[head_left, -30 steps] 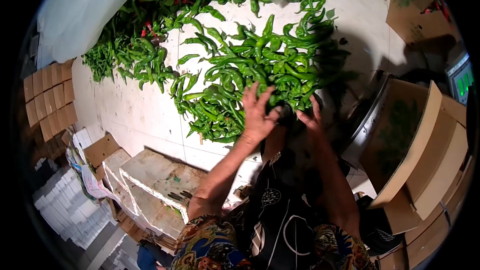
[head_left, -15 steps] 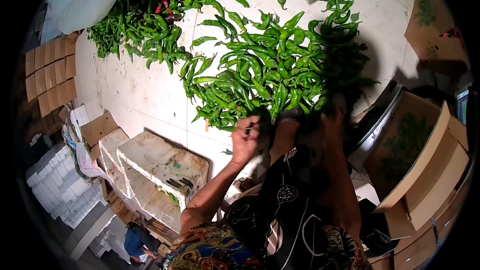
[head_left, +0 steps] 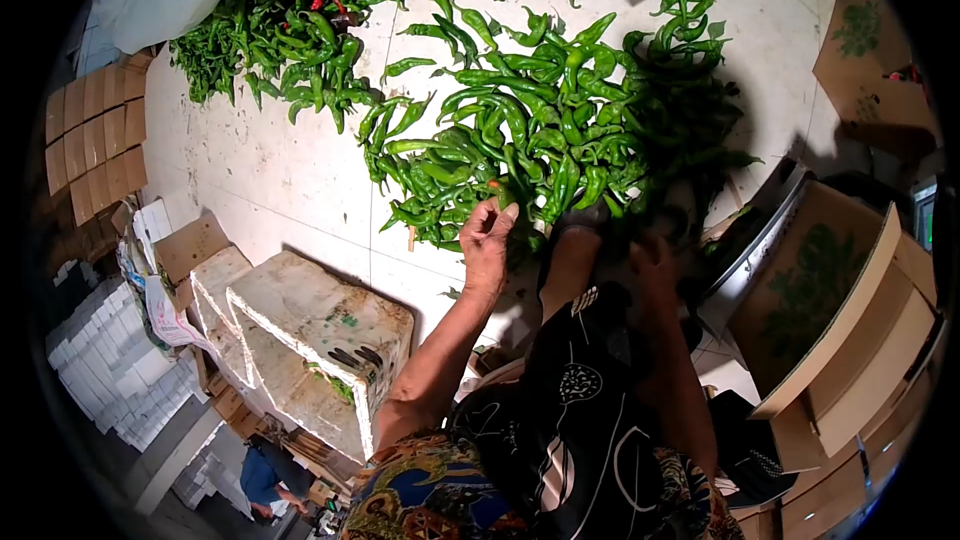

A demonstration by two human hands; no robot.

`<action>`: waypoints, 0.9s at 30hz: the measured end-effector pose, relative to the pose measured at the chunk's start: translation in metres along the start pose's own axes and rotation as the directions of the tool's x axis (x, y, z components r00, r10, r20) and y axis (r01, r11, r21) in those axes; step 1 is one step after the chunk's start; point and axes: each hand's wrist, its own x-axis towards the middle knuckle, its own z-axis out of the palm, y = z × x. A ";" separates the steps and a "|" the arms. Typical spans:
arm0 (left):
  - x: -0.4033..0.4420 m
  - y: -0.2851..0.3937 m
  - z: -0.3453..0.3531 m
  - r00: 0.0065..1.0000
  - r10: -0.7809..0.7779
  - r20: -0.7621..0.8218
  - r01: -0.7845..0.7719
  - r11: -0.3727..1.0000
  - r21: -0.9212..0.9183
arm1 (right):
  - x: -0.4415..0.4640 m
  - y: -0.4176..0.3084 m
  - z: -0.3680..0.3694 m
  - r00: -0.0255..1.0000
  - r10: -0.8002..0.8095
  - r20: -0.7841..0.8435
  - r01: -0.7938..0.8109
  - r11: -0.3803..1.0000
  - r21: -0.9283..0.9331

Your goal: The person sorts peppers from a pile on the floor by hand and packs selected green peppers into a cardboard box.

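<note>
The left hand (head_left: pixel 486 245) pinches 1 pepper (head_left: pixel 503 192); the right hand (head_left: pixel 655 262), in shadow, I can't read. A big pepper heap (head_left: pixel 570 120) remains loose on the floor (head_left: pixel 270 170).

Left fingers (head_left: pixel 481 217) now pinch orange-marked pepper (head_left: pixel 503 192); right fingers (head_left: pixel 646 255) nearer body.

- The left hand (head_left: pixel 486 243) pinches a green pepper (head_left: pixel 503 194) with an orange-red patch, at the near edge of the spread pile of green peppers (head_left: pixel 545 105)
- The right hand (head_left: pixel 655 262) hangs in shadow near the pile; whether it holds anything cannot be told
- Pale floor (head_left: pixel 270 165) lies under the pile
- Upper left, another heap of peppers (head_left: pixel 310 55) includes a few red ones
- An open cardboard box (head_left: pixel 785 285) stands at right
</note>
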 end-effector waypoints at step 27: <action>-0.024 0.074 0.003 0.872 -0.076 0.484 0.414 0.643 -0.644 | -0.013 -0.027 -0.004 0.997 0.055 0.056 -0.057 0.998 0.028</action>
